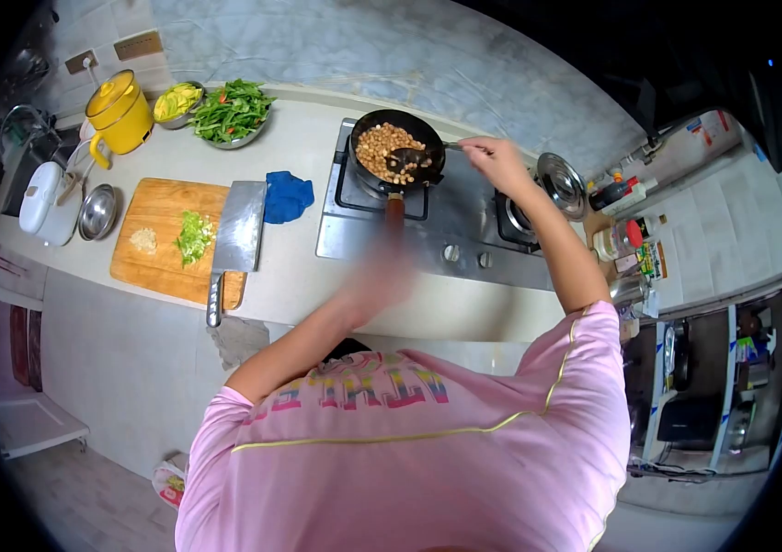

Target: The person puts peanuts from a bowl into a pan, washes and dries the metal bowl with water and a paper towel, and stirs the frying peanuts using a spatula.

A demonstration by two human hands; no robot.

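My right hand (498,164) is closed around the handle end of a dark spatula (409,158). The spatula's head lies among small tan-brown pieces of food (378,149) in a black frying pan (357,175). The pan sits over the left burner of the gas stove (446,221), its brown handle (394,210) pointing toward me. My left hand (380,281) is at the near end of that handle. Heavy blur smears its fingers, so I cannot tell whether they grip it.
Left of the stove are a blue cloth (288,197), a cleaver (240,225) and a cutting board (147,248) with chopped green and pale bits. Behind stand a bowl of green peppers (233,110) and a yellow pot (119,115). A glass lid (560,184) and condiments (616,239) are at right.
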